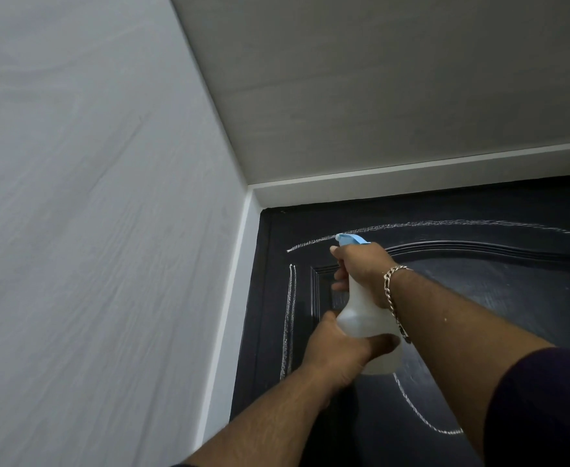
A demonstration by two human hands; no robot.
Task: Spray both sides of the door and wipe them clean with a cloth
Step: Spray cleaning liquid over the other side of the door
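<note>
Dark door (479, 315), both hands gripping translucent spray bottle (364, 318)

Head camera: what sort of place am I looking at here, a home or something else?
Probably an indoor room or hallway corner of a home, though that's a guess. A dark panelled door with an arched moulding sits in a white frame, beside a pale grey wall under a plain ceiling.

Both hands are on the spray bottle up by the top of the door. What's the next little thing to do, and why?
Probably squeeze the trigger: the right hand grips the spray bottle at its neck, the left hand steadies its base, and the nozzle faces the dark door.
</note>
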